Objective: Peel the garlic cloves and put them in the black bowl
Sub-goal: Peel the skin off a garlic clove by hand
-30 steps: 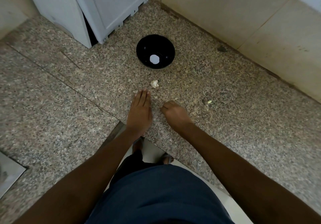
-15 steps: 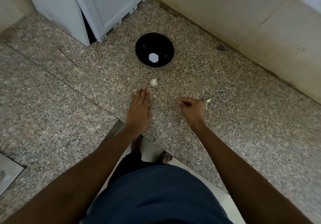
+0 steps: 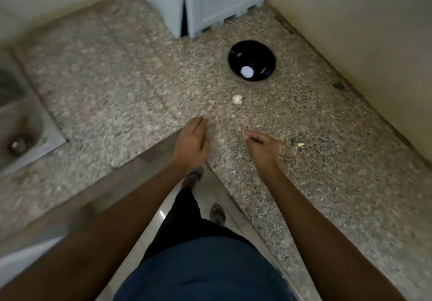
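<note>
Left hand (image 3: 192,142) flat on the tabletop (image 3: 117,104), fingers straight, right hand (image 3: 263,145) curled as if pinching, contents unclear, black bowl (image 3: 252,60) beyond, garlic (image 3: 237,99) between, view swung left since earlier, blurred.

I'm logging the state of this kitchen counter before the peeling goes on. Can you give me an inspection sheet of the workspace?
Surface: speckled granite counter, an L-shaped corner; picture blurred.
Job's things: black bowl upright near the back wall, a white spot inside it, identity unclear; white garlic piece on the counter in front of the bowl, apart from it.
Clutter: small pale scrap beside the right hand.
Hands: left hand flat on the counter, fingers straight; right hand curled, its contents too blurred to tell.
Cables: nothing seen.
Surroundings: white appliance in the corner, steel sink at left, tiled walls.
</note>
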